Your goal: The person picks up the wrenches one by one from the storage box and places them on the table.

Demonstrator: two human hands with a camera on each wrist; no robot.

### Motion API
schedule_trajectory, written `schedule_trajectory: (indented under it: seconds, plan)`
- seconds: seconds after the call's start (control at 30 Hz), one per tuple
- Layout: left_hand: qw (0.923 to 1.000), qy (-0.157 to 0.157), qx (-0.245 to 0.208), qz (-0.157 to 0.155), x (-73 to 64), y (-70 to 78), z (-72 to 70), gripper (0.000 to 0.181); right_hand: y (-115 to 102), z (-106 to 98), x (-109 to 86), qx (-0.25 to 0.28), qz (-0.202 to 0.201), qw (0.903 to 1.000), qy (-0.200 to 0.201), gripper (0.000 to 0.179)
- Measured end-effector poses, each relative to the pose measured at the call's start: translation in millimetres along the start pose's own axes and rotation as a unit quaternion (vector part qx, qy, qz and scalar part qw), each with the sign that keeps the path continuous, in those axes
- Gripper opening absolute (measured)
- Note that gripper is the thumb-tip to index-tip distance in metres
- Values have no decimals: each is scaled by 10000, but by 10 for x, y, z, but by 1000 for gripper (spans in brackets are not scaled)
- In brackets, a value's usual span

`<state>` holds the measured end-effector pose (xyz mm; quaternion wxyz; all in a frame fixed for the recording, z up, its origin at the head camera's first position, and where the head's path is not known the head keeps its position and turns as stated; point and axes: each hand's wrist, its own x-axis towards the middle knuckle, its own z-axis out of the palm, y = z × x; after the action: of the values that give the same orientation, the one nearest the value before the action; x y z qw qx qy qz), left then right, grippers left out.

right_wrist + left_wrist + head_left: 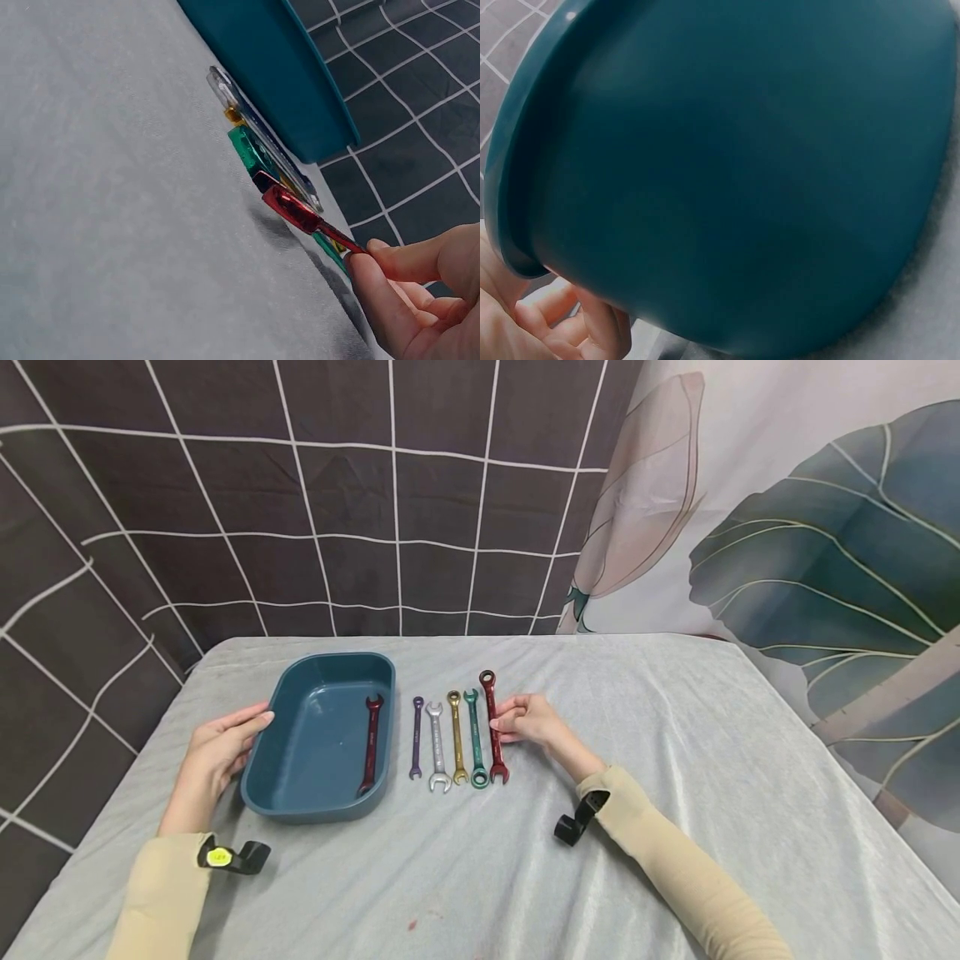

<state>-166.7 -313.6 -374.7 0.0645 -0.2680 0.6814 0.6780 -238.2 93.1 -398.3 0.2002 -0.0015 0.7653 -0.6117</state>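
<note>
My right hand (529, 720) pinches a red combination wrench (492, 727) near its middle. A shadow beneath the wrench's end in the right wrist view suggests it is slightly off the cloth. To its left lie a green wrench (475, 739), a gold wrench (457, 737), a silver wrench (437, 747) and a purple wrench (417, 737), roughly side by side. At the left, my left hand (218, 752) grips the rim of a blue plastic basin (300, 756), some fingers curled under the rim. A dark red wrench (371, 745) lies inside along the basin's right wall.
A grey cloth (465, 868) covers the table. Behind it hangs a dark curtain with white grid lines (337, 493), and a leaf-patterned curtain (825, 568) is at the right. Each sleeve carries a black wrist mount (573, 822).
</note>
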Motion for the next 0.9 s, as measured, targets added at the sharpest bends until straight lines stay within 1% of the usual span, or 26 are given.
schedule_trajectory:
  seconds: [0.2, 0.4, 0.63, 0.8, 0.9]
  plan:
    - [10000, 30, 27, 20, -6, -1, 7, 24, 28, -1, 6, -53, -76, 9999, -50, 24]
    - [9999, 66, 80, -13, -9, -3, 11, 38, 47, 17, 7, -118, -35, 9999, -3, 25]
    - [10000, 38, 68, -12, -5, -2, 9, 33, 69, 41, 1, -264, -3, 9996, 78, 25]
    - [10000, 27, 72, -6, 0, -5, 8, 41, 79, 37, 16, -351, 39, 9993, 132, 26]
    - [10000, 31, 76, 5, 1, -7, 7, 41, 81, 34, 27, -422, 88, 9989, 160, 28]
